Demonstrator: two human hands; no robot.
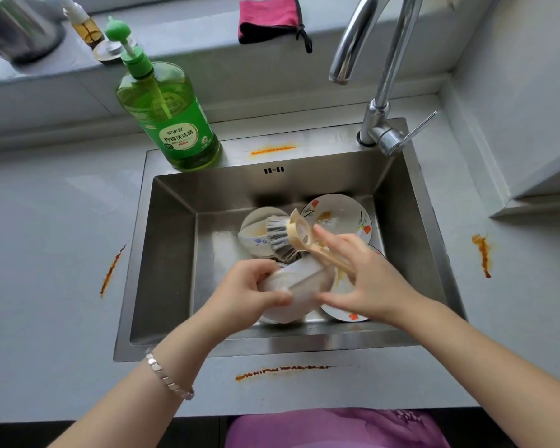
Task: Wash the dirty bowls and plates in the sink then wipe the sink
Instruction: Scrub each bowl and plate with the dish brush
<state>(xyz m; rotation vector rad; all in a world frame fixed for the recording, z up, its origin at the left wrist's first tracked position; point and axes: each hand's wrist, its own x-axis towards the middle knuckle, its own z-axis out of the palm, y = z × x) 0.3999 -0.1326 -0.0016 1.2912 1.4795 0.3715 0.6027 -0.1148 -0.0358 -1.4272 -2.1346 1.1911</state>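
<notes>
Head view: left hand (247,288) grips the white bowl (303,281), right hand (369,282) holds the brush (286,236); wet china likely slippery and breakable, so clasp rim and base firmly

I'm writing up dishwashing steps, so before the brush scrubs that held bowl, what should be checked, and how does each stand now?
1. Left hand grips the white bowl firmly: ok.
2. Right hand holds the brush, with its head near the bowl: ok.
3. Water from the faucet: not ok, no stream shows.
4. Soap on the bristles: cannot tell.
5. Dish soap bottle upright on the rim of the sink: ok.
</notes>
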